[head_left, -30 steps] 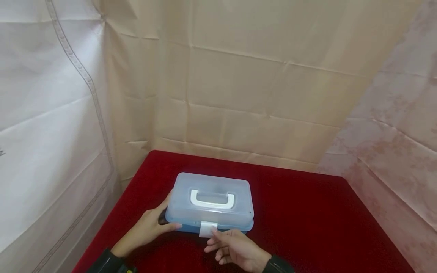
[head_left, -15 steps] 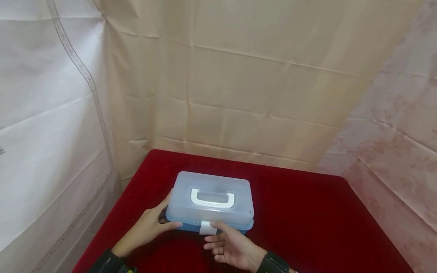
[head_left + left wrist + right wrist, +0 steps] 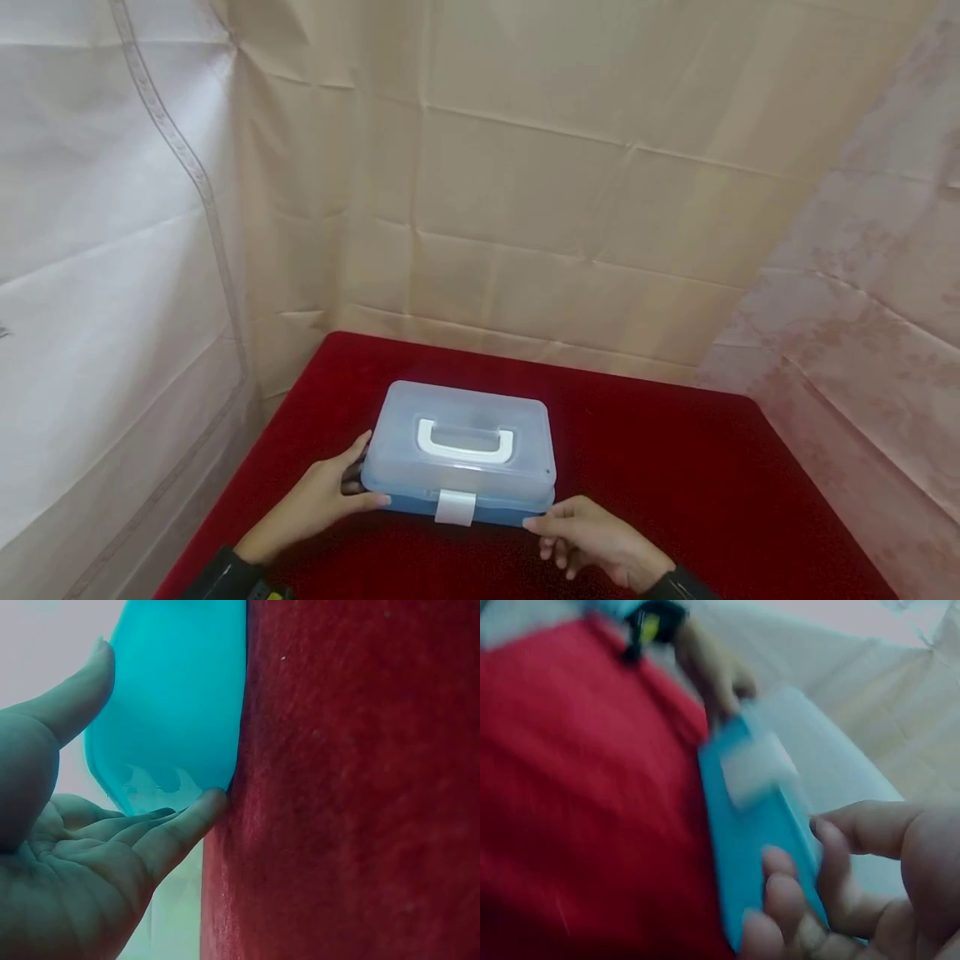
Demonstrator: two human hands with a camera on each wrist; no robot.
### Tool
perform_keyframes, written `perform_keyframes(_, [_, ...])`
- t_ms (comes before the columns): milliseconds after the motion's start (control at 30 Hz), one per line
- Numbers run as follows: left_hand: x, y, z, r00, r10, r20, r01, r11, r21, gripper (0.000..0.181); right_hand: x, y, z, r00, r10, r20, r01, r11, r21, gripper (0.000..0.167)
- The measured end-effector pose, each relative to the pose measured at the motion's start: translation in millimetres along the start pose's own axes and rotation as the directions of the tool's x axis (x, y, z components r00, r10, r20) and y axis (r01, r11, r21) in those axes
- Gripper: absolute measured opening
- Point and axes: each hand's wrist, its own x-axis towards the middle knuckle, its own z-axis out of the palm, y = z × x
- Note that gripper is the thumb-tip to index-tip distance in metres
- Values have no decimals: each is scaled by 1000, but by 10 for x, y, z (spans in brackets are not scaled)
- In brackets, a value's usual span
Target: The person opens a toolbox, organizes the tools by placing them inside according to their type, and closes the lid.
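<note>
A plastic storage box (image 3: 480,408) with a frosted clear lid and blue base sits on the red cloth. A white carry handle (image 3: 465,452) lies on the lid. The white latch (image 3: 455,507) flap hangs over the front edge; whether it is fastened I cannot tell. My left hand (image 3: 315,504) grips the box's left end, thumb on the front and fingers round the side. In the left wrist view, a finger touches the blue base (image 3: 180,697) low down by the cloth. My right hand (image 3: 592,537), fingers loosely bent, is at the front right corner; contact there is unclear.
The red cloth (image 3: 675,467) covers the table around the box. Pale curtains hang close on several sides: a beige one (image 3: 525,183) behind, a white one (image 3: 112,250) at left and a floral one (image 3: 885,317) at right.
My right hand has left the latch and moved right to the box's front right corner. The latch flap is now uncovered. My left hand keeps its place on the left end.
</note>
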Motion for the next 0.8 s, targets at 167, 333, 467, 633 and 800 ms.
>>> perform_keyframes(167, [15,-26,-47,999,34,20,-34,999,17,107,-26,49,-159,956,-12,-292,-39,985,-170,59])
perform_keyframes(333, [0,-55,-33,999,27,29,-28,1000,14,100,110,91,-45,944,-144,-296,76,970,-230,105])
perform_keyframes(467, [-20,-55,-18,1000,9,-6,-10,999,-44,99,187,90,56,915,-271,-299,174,933,-313,108])
perform_keyframes(633, [-18,-36,-15,998,6,-61,-10,997,-74,95,207,90,84,905,-303,-300,197,921,-336,97])
perform_keyframes(800, [-2,-12,-16,997,31,-66,-36,997,-73,93,221,84,74,927,-274,-255,199,938,-283,77])
